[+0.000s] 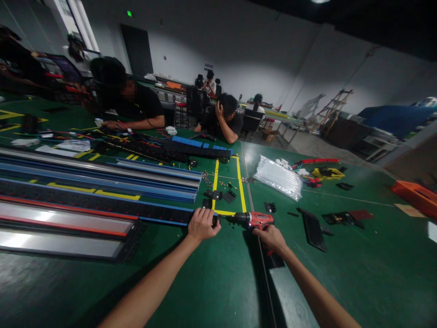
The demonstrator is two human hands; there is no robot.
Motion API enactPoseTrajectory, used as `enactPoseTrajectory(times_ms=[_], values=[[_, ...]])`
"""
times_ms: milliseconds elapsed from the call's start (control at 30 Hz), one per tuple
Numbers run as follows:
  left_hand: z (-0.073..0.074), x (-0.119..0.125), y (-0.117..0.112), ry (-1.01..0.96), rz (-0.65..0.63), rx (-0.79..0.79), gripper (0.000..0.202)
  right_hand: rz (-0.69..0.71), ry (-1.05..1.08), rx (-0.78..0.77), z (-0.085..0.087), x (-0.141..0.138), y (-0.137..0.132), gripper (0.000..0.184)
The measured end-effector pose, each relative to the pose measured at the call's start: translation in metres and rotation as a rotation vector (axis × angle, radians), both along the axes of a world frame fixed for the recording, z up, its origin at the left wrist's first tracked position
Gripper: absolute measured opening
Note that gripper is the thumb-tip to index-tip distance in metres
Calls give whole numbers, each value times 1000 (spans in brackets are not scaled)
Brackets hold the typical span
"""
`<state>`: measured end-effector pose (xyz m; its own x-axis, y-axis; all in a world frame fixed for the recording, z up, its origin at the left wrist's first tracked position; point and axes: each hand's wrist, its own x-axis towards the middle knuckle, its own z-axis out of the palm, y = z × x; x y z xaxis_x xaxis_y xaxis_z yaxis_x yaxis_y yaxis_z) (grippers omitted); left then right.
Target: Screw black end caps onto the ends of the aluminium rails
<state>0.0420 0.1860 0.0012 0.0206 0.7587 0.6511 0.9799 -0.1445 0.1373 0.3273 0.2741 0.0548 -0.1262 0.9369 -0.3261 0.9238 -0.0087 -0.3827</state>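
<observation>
My right hand is wrapped round the handle of a red and black cordless drill, which lies level and points left. Its bit reaches the end of a long black bar with blue edges. My left hand is closed over that same end, fingers on top and thumb towards the drill. A small black end piece shows beside the thumb; whether the bit sits in a screw there cannot be made out. Several small black brackets and loose screws lie just beyond my hands on the green table.
Long blue and silver profiles and framed clear panels lie left. A bag of white tubes, a black tray-like part and an orange bin are right. Across the table sit co-workers near wired black strips.
</observation>
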Motion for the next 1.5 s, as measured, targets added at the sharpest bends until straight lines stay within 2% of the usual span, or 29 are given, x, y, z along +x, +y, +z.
enactPoseTrajectory(times_ms=[300, 567, 1500], values=[[2, 0, 0, 7, 3, -2, 28, -11, -11, -9, -3, 0, 0, 37], [5, 1, -1, -1, 0, 3, 27, 20, -27, -20, 2, -1, 0, 34], [3, -1, 0, 24, 7, 8, 26, 31, -26, -2, 2, 0, 3, 32]])
